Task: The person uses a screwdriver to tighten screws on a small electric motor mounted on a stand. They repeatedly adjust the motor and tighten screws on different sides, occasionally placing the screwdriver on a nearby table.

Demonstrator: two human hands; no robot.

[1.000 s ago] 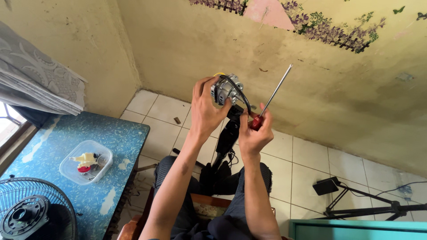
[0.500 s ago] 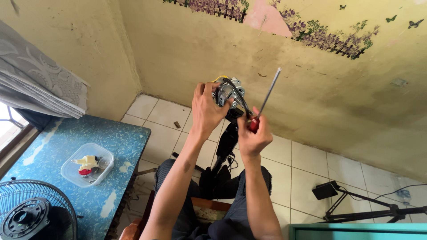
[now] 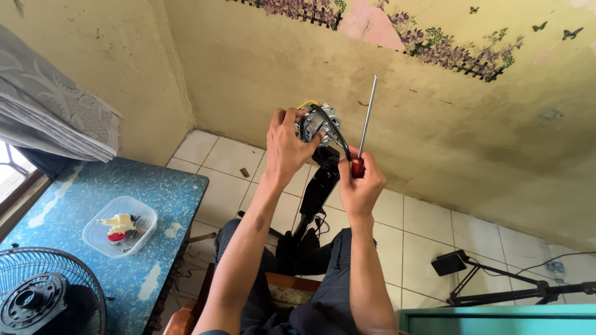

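My left hand point(image 3: 287, 147) grips a small grey fan motor point(image 3: 318, 122) held up in front of me, with black wires looping off its right side and a yellow wire at its top. My right hand point(image 3: 360, 186) is closed on a screwdriver point(image 3: 365, 127) with a red handle. Its long metal shaft points almost straight up, just right of the motor and apart from it.
A blue table point(image 3: 93, 205) at the left carries a clear plastic tub point(image 3: 121, 225) of small parts. A fan grille with a black hub point(image 3: 37, 298) sits at the lower left. A black stand point(image 3: 316, 192) rises between my knees; tripod legs point(image 3: 496, 288) lie on the tiled floor.
The screwdriver shaft has swung from leaning right to nearly vertical. Both hands and the motor stay raised in much the same spot.
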